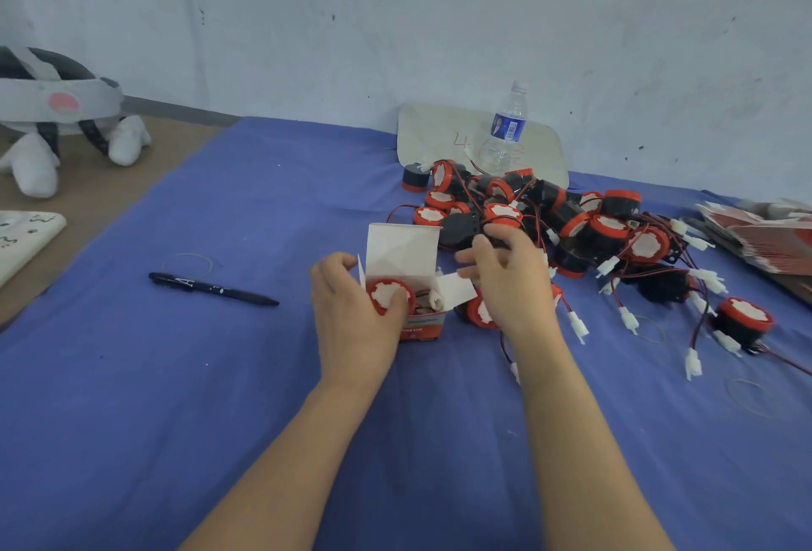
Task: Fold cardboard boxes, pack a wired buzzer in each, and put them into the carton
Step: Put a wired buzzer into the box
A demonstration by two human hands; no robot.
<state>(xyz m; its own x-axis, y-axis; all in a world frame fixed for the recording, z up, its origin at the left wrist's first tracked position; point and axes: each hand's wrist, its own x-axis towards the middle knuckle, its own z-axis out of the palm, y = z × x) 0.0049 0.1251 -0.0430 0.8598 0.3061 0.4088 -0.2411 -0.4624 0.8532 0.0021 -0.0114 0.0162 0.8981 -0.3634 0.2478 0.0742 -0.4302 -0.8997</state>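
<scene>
A small cardboard box [402, 251] stands open on the blue cloth, its white lid flap upright and its red printed front facing me. A red-and-black buzzer [386, 293] with a white centre sits in the box's opening. My left hand [351, 309] grips the box's left side, thumb against the buzzer. My right hand [509, 278] hovers just right of the box with loosely curled fingers near the side flap [454, 289], holding nothing I can see. A pile of wired buzzers [571, 225] lies behind and to the right.
A black pen [211, 288] and a rubber band [189, 265] lie to the left. A water bottle [505, 128] stands on a white board [439, 133] at the wall. Flat red box blanks [760, 238] are stacked at far right. A plush toy [57, 120] sits far left.
</scene>
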